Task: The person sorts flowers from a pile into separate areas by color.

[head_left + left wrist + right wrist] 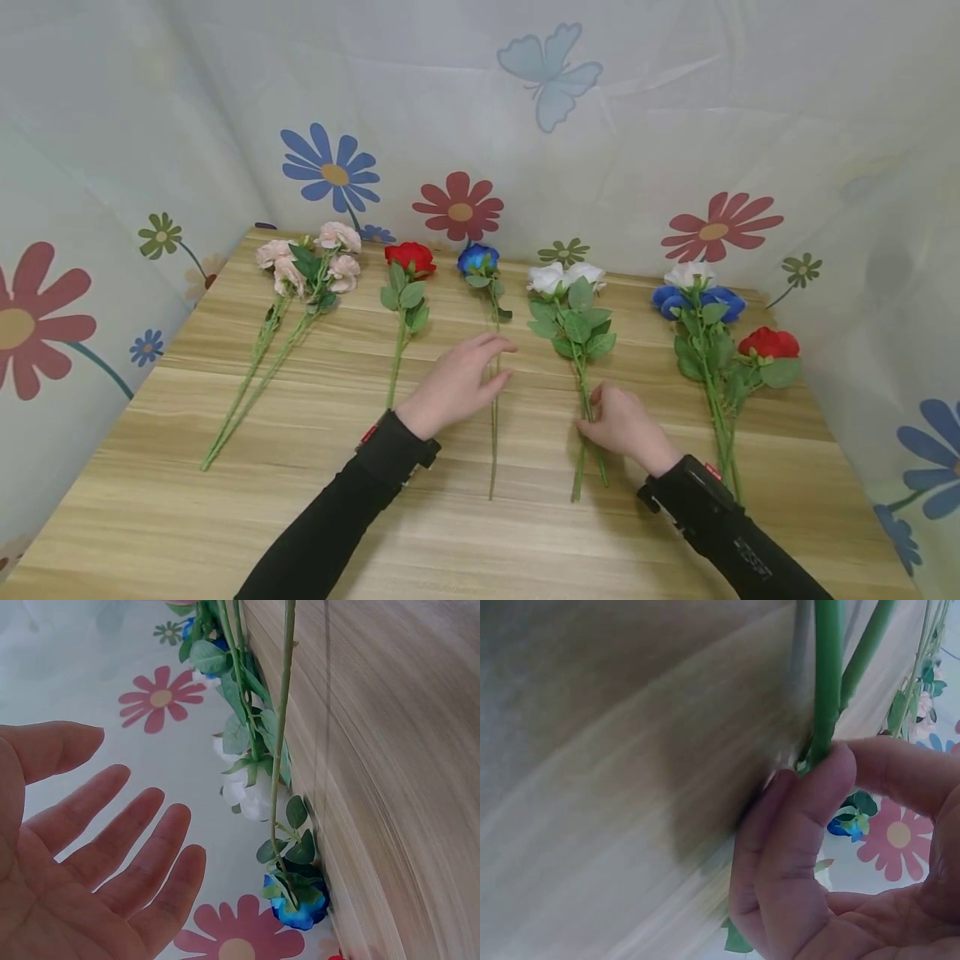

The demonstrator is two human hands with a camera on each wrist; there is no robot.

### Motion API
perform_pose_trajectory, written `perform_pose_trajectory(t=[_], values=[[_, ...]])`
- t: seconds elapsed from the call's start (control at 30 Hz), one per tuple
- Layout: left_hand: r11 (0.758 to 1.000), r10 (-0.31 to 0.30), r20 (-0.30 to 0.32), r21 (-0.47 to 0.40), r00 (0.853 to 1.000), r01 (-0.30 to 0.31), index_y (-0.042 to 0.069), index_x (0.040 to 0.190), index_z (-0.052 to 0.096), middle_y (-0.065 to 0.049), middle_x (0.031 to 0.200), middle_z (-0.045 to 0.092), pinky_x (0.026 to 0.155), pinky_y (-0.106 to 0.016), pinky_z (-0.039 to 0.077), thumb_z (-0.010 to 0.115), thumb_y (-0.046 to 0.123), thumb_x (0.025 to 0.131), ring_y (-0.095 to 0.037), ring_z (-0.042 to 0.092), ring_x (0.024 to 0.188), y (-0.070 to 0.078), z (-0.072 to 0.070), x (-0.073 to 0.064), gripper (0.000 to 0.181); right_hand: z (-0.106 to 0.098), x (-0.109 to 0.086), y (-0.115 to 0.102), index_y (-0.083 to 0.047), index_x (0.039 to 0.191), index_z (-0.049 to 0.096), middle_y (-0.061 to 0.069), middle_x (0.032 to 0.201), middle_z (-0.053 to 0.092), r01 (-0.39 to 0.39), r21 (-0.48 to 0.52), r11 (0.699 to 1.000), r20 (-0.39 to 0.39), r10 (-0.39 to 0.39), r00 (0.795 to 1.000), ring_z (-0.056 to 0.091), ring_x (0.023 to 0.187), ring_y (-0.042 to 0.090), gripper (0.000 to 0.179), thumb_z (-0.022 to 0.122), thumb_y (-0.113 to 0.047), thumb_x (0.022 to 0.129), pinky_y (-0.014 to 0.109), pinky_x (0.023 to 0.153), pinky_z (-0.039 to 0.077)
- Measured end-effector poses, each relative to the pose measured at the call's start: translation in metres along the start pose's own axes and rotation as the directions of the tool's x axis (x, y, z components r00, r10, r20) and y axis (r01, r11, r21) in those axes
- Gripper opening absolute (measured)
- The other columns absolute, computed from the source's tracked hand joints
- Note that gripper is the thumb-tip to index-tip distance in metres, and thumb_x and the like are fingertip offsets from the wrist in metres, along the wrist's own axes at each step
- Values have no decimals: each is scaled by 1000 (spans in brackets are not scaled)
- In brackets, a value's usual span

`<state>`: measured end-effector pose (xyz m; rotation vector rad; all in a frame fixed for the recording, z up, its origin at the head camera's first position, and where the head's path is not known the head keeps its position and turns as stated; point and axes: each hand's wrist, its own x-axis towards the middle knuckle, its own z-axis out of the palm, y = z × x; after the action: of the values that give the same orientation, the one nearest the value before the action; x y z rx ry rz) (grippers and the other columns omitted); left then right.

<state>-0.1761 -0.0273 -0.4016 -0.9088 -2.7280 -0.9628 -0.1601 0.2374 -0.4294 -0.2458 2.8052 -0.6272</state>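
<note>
Two white roses (566, 279) lie side by side with crossing green stems. My right hand (626, 425) pinches those stems below the leaves. Seen from the right wrist, thumb and fingers (799, 832) close round the green stems (828, 675); the exact contact is partly hidden. Over the thin stem of a single blue rose (477, 260) hovers my left hand (461, 379), its fingers spread and holding nothing. The left wrist view confirms an empty palm (90, 900), apart from the blue rose (304, 906) and its stem.
Pink flowers (341, 271) on long stems lie at the left of the wooden table (465, 550), beside a red rose (410, 260). On the right are blue flowers (723, 304) with a white one (688, 275), and another red rose (768, 343). A flower-printed curtain (637, 150) hangs behind.
</note>
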Motion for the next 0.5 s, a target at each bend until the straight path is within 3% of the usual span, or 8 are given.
perform_pose_trajectory(t=[0.17, 0.5], values=[[1000, 2, 5, 12, 1000, -3, 7, 124, 59, -4, 124, 58, 96, -33, 46, 60, 21, 93, -18, 55, 114, 0, 0, 0, 34, -2, 1, 2, 8, 106, 54, 6, 69, 56, -20, 65, 998, 23, 18, 1000, 50, 57, 15, 33, 68, -7, 80, 29, 52, 41], [1000, -4, 5, 15, 1000, 4, 9, 124, 59, -3, 126, 58, 96, -32, 46, 59, 22, 93, -18, 54, 115, -1, 0, 0, 34, -6, 6, 8, 10, 110, 55, 6, 71, 61, -69, 101, 993, 50, 64, 997, 57, 59, 14, 36, 66, -7, 81, 29, 54, 46]])
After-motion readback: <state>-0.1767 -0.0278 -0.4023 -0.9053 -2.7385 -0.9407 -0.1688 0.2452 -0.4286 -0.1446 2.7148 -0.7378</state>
